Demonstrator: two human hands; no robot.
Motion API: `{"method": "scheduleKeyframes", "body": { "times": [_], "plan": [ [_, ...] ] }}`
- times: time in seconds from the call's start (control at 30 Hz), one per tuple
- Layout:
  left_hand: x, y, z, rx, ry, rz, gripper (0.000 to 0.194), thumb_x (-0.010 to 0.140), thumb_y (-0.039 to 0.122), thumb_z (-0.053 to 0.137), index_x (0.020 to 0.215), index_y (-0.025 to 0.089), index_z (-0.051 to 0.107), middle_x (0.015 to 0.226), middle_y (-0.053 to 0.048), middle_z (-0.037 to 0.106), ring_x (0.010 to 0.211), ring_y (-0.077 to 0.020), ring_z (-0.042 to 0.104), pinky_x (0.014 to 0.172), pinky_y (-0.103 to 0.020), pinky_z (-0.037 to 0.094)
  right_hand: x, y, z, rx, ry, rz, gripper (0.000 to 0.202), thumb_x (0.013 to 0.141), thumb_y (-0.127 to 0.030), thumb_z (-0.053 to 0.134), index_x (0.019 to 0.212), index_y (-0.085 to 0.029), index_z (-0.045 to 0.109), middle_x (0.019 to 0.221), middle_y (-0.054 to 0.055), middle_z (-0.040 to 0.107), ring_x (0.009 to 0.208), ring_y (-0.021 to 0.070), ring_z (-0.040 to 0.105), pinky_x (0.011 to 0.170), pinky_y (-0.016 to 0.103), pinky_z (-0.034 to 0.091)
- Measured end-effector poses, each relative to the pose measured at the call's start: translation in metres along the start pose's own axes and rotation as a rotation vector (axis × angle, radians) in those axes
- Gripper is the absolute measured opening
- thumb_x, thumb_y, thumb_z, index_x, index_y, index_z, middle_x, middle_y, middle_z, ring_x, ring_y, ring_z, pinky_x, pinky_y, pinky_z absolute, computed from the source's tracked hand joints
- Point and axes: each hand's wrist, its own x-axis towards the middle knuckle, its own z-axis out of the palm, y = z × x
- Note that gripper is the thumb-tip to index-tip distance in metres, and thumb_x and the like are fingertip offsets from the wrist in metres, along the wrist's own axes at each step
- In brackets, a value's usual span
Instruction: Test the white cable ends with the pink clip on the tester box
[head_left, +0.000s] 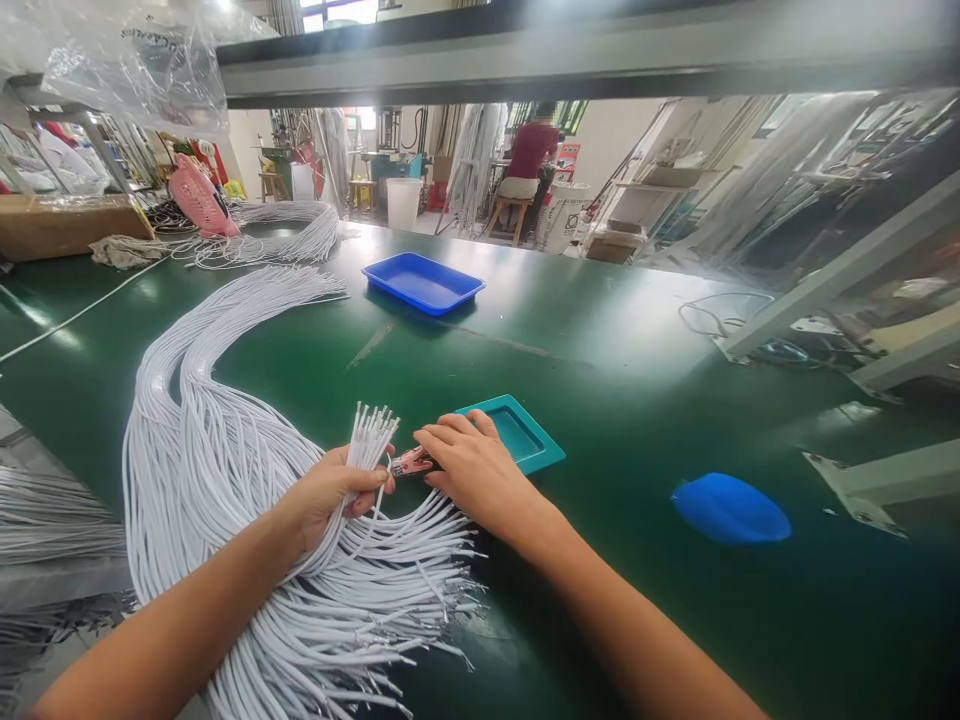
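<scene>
Holds both bare forearms [202, 590] out, grips with left hand [334, 490], thumb [367, 480] forward; curls right hand [480, 465] palm down nearby.

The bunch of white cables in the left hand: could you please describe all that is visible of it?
The bunch of white cables is made of many thin, round strands with a smooth, plastic-looking covering. Their greyish tips, too small to make out fully, form an uneven top. The ends point upward, leaning slightly right and fanning a little. The left hand grips them, thumb across the front. Whether the pinkish tool beside them touches a strand is unclear.
</scene>
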Motion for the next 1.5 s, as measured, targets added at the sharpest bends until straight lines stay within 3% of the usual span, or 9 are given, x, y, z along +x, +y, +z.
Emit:
{"method": "scheduleKeyframes", "body": {
  "times": [0.13, 0.4, 0.7, 0.8, 0.9, 1.03, 1.17, 1.33, 1.5],
  "plan": [
    [0.005, -0.003, -0.002, -0.011, 0.001, -0.035, 0.026, 0.064, 0.013, 0.063, 0.089, 0.011, 0.054, 0.064, -0.003, 0.060, 0.035, -0.0012, 0.034, 0.035, -0.016, 0.016, -0.001, 0.005, 0.008, -0.143, -0.082, -0.051, 0.019, 0.084, -0.010, 0.047, 0.100, -0.017, 0.056, 0.089, 0.005, 0.066, 0.094, 0.0190, 0.054, 0.099, 0.045, 0.015],
    [0.005, -0.002, 0.001, 0.039, -0.013, -0.090, 0.008, 0.062, 0.014, 0.062, 0.061, 0.008, 0.057, 0.049, 0.001, 0.051, 0.033, -0.0011, 0.032, 0.034, -0.017, 0.016, 0.002, 0.001, 0.017, -0.338, -0.040, -0.168, 0.013, 0.083, -0.011, 0.045, 0.078, -0.013, 0.057, 0.075, 0.007, 0.062, 0.080, 0.0201, 0.051, 0.091, 0.035, 0.028],
    [0.014, -0.009, 0.001, 0.101, 0.057, -0.086, 0.010, 0.061, 0.015, 0.062, 0.066, 0.010, 0.057, 0.058, -0.003, 0.059, 0.033, -0.0031, 0.037, 0.032, -0.018, 0.017, 0.003, 0.001, 0.016, -0.368, -0.021, -0.201, 0.016, 0.081, -0.008, 0.045, 0.073, -0.013, 0.058, 0.068, 0.006, 0.061, 0.074, 0.0194, 0.051, 0.090, 0.034, 0.030],
    [0.014, -0.010, 0.001, 0.096, 0.071, -0.076, 0.012, 0.060, 0.015, 0.062, 0.069, 0.011, 0.056, 0.058, -0.003, 0.059, 0.033, -0.0034, 0.037, 0.032, -0.018, 0.017, 0.003, 0.000, 0.013, -0.336, -0.060, -0.170, 0.016, 0.084, -0.015, 0.045, 0.076, -0.013, 0.059, 0.072, 0.006, 0.063, 0.078, 0.0195, 0.052, 0.092, 0.036, 0.029],
    [0.013, -0.009, 0.001, 0.092, 0.074, -0.079, 0.012, 0.060, 0.014, 0.063, 0.068, 0.010, 0.056, 0.058, -0.003, 0.059, 0.034, -0.0036, 0.038, 0.033, -0.018, 0.019, 0.000, 0.004, 0.009, -0.290, 0.006, -0.090, 0.024, 0.085, -0.033, 0.048, 0.099, -0.016, 0.058, 0.101, 0.008, 0.063, 0.103, 0.0247, 0.047, 0.100, 0.044, 0.020],
    [0.011, -0.007, 0.002, 0.078, 0.074, -0.086, 0.014, 0.061, 0.013, 0.063, 0.073, 0.010, 0.057, 0.060, -0.003, 0.058, 0.036, -0.0033, 0.039, 0.034, -0.016, 0.022, -0.003, 0.018, 0.009, -0.338, 0.137, 0.257, 0.044, 0.086, -0.042, 0.041, 0.124, -0.019, 0.045, 0.131, 0.011, 0.043, 0.121, 0.0339, 0.030, 0.097, 0.056, 0.018],
    [0.006, -0.005, 0.000, 0.055, 0.096, -0.059, 0.017, 0.062, 0.012, 0.063, 0.077, 0.011, 0.055, 0.057, -0.002, 0.057, 0.038, -0.0032, 0.038, 0.035, -0.016, 0.022, -0.004, 0.025, 0.013, -0.309, 0.083, 0.347, 0.044, 0.088, -0.040, 0.037, 0.128, -0.021, 0.042, 0.133, 0.008, 0.043, 0.123, 0.0336, 0.029, 0.096, 0.056, 0.021],
    [-0.003, 0.001, -0.005, -0.034, 0.056, -0.014, 0.032, 0.065, 0.014, 0.067, 0.095, 0.010, 0.058, 0.062, -0.001, 0.055, 0.044, -0.0031, 0.039, 0.039, -0.014, 0.024, -0.002, 0.024, 0.009, -0.195, 0.167, 0.336, 0.039, 0.087, -0.036, 0.040, 0.122, -0.021, 0.049, 0.127, 0.010, 0.048, 0.121, 0.0314, 0.032, 0.097, 0.053, 0.024],
    [-0.010, 0.005, -0.003, 0.021, 0.001, 0.011, 0.026, 0.065, 0.021, 0.070, 0.086, 0.009, 0.064, 0.065, -0.002, 0.053, 0.048, -0.0031, 0.038, 0.040, -0.015, 0.023, -0.001, 0.013, -0.008, 0.176, 0.306, 0.213, 0.025, 0.083, -0.021, 0.048, 0.104, -0.015, 0.061, 0.102, 0.010, 0.063, 0.099, 0.0211, 0.051, 0.088, 0.036, 0.040]
  ]
}}
